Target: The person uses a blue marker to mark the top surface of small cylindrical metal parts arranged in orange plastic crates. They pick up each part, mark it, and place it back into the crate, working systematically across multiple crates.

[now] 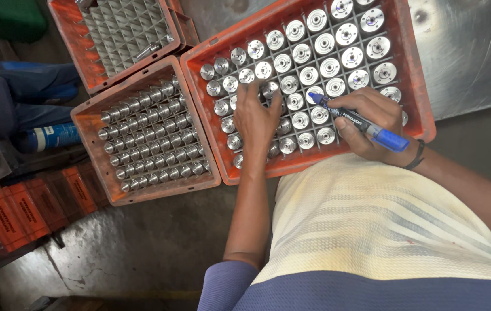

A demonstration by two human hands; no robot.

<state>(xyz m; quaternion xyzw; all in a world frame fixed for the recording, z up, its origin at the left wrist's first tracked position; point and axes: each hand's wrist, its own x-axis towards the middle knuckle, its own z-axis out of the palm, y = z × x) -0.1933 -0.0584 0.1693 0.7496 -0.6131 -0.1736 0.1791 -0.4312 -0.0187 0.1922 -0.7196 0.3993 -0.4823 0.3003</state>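
A large orange crate [418, 109] sits just beyond the person's lap, its grid of cells filled with upright round steel parts [324, 44] whose flat, shiny tops face the camera. To its left, touching its side, a smaller orange crate [87, 129] holds rows of slimmer steel cylinders [153, 138] that lean over in their cells. Farther off, beyond that one, a third orange crate [67, 31] shows a metal divider grid with most cells bare. At the far left edge lies a blue and white cylindrical container [49, 137], and at the near left stands a row of orange boxes [21, 207].

The left hand [257, 118] lies over the near left part of the large crate, palm down, fingers curled over the parts there, the fingertips pinching one steel part [269, 89] in the middle rows. The right hand [372, 124] rests on the near right corner of the same crate, fingers clenched around a blue marker pen [353, 119]. The marker lies slanted, its capped blue end pointing near and right by the wrist, its tip pointing far and left and reaching the top of a part in the middle of the crate. A dark band [417, 155] circles the right wrist.
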